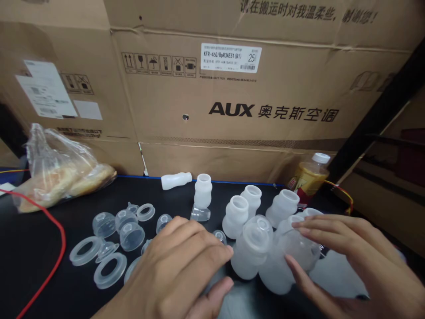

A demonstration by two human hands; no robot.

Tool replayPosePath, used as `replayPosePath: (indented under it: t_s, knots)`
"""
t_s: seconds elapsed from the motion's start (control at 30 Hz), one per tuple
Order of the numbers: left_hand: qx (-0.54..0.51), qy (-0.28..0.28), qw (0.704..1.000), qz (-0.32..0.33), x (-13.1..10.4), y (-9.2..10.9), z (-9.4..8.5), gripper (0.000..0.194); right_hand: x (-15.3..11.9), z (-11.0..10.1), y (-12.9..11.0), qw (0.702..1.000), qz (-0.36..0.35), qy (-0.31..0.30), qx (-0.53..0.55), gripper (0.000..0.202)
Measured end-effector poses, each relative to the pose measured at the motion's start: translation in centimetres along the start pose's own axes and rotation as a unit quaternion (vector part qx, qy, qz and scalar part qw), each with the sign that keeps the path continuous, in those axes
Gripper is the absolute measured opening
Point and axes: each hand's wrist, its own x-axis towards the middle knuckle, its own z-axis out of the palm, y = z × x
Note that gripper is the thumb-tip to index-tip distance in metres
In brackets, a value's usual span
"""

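My right hand [352, 261] curls around a translucent plastic bottle [294, 252], fingers over its top and thumb under its side. Right beside it stands a second translucent bottle with a dome cap [252, 248]. My left hand [175, 270] hovers low with fingers apart; its fingertips reach the capped bottle's left side and it grips nothing. Behind them, several open-necked bottles stand upright [235, 217] [203, 190] [282, 207].
Clear dome caps [132, 235] and flat rings [109, 269] lie scattered at the left of the black table [29, 266]. A small white bottle [175, 180] lies on its side. Also there: bagged bread [56, 173], a red wire [58, 248], a drink bottle [308, 177] and a cardboard box wall [232, 110].
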Motion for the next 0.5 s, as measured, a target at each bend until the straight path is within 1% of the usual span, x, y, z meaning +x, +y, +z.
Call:
replayPosePath:
  t_s: [0.03,0.13,0.23,0.3,0.37,0.4,0.43,0.47,0.5]
  knots:
    - [-0.001,0.001,1.0,0.001,0.1,0.1,-0.2,0.019,0.1,-0.2,0.1,1.0,-0.003,0.0,-0.002,0.039]
    - [0.013,0.012,1.0,0.007,0.5,0.5,-0.8,0.019,0.3,-1.0,0.3,1.0,0.016,0.01,-0.014,0.042]
    - [0.029,0.016,0.999,0.016,0.7,0.9,-1.4,0.022,0.4,-1.6,0.5,0.997,0.036,0.03,-0.063,0.039]
    - [0.048,0.008,0.999,0.013,0.3,1.1,-2.0,0.027,0.5,-1.8,0.8,0.995,0.016,0.021,-0.093,0.034]
    - [0.1,0.012,0.995,0.007,-0.9,1.3,-2.9,0.031,0.5,-1.9,1.2,0.993,-0.025,0.005,-0.118,0.028]
    - [0.133,0.017,0.991,0.015,-1.9,1.3,-3.3,0.03,0.5,-1.9,1.4,0.99,-0.046,-0.004,-0.132,0.025]
    - [0.17,0.034,0.985,-0.003,-3.2,1.2,-3.7,0.033,0.6,-1.9,1.6,0.988,-0.056,-0.014,-0.144,0.023]
    - [0.175,0.054,0.982,-0.032,-4.6,1.1,-4.1,0.032,0.6,-1.8,1.7,0.986,-0.057,-0.025,-0.152,0.022]
    - [0.186,0.056,0.98,-0.04,-6.2,1.0,-4.3,0.032,0.7,-1.7,1.8,0.985,-0.058,-0.036,-0.158,0.022]
